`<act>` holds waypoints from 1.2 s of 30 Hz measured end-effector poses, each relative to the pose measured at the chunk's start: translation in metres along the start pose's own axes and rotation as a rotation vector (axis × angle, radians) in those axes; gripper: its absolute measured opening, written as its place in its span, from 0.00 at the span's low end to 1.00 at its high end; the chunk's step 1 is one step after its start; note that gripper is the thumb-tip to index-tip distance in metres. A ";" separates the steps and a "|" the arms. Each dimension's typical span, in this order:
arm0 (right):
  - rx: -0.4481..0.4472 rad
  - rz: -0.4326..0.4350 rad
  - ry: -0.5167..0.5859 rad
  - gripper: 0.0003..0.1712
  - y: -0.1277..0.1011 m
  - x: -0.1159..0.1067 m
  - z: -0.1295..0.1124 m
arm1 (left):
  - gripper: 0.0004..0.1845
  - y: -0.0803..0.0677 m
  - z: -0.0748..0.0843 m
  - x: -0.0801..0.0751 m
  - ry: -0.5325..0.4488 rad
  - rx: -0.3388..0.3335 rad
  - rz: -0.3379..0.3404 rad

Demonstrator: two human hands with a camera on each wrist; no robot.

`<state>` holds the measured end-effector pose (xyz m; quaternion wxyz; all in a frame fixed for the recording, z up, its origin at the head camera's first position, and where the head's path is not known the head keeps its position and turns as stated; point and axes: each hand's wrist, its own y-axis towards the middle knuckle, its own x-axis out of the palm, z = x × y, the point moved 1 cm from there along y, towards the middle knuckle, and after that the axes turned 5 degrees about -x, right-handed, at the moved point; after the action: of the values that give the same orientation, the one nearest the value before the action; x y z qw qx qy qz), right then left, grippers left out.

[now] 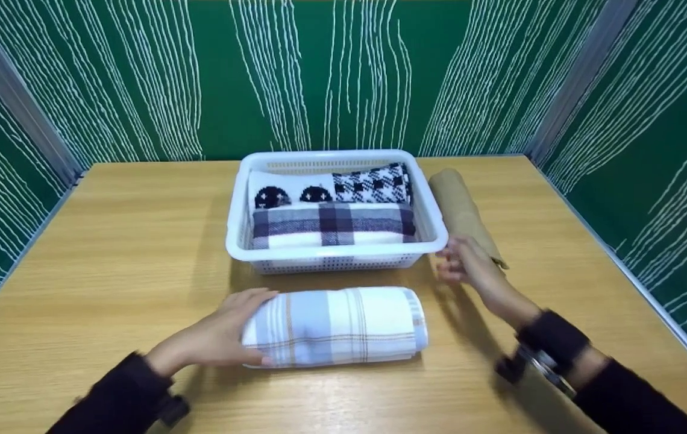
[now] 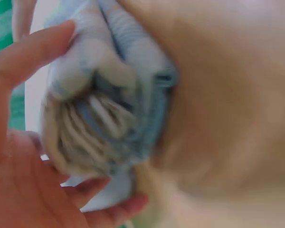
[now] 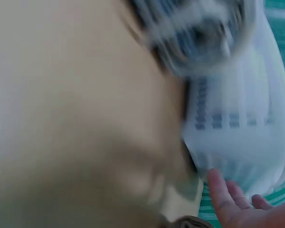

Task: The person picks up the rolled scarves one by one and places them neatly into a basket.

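Note:
A rolled white and light-blue checked cloth [image 1: 343,325] lies on the table in front of a white plastic basket [image 1: 337,254]. At the roll's left end, my left hand [image 1: 226,331] holds it, thumb on the near side and fingers over the far side. The left wrist view shows the layered end of that cloth [image 2: 99,128] between thumb and fingers. My right hand [image 1: 473,268], slightly blurred, is by the basket's front right corner with loosely bent fingers and nothing held. Just beside it lies a rolled tan cloth [image 1: 464,211].
Inside the basket are a purple-grey plaid roll [image 1: 334,224], a white cloth with black round figures [image 1: 292,187] and a black-and-white houndstooth cloth [image 1: 370,184]. Green panels with white lines [image 1: 217,78] stand around the wooden table [image 1: 126,253].

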<state>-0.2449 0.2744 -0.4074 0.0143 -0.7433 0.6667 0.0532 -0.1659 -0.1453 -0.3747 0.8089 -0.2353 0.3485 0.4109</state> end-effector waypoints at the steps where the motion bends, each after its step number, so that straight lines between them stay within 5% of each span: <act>1: -0.002 -0.013 0.005 0.26 -0.009 0.001 0.001 | 0.51 -0.005 -0.004 -0.002 -0.074 -0.037 -0.010; 8: 0.210 -0.258 0.008 0.36 -0.065 0.019 -0.019 | 0.48 -0.020 -0.017 0.000 -0.694 -0.382 -0.042; 13: 0.338 -0.389 0.122 0.31 -0.072 0.033 -0.020 | 0.43 -0.015 -0.015 0.007 -1.017 -0.461 -0.008; 18: 0.377 -0.403 0.221 0.21 -0.070 0.047 -0.022 | 0.36 -0.007 -0.011 0.010 -1.047 -0.493 -0.030; 22: 0.408 -0.390 0.254 0.25 -0.068 0.058 -0.023 | 0.31 -0.003 -0.010 0.015 -1.056 -0.487 -0.055; 36: 0.471 -0.325 0.437 0.18 -0.065 0.071 -0.016 | 0.16 -0.001 -0.002 0.022 -1.148 -0.584 0.011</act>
<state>-0.1716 0.2104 -0.4016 0.0506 -0.8097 0.5211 -0.2649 -0.1563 -0.1362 -0.3925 0.7672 -0.1868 -0.2649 0.5534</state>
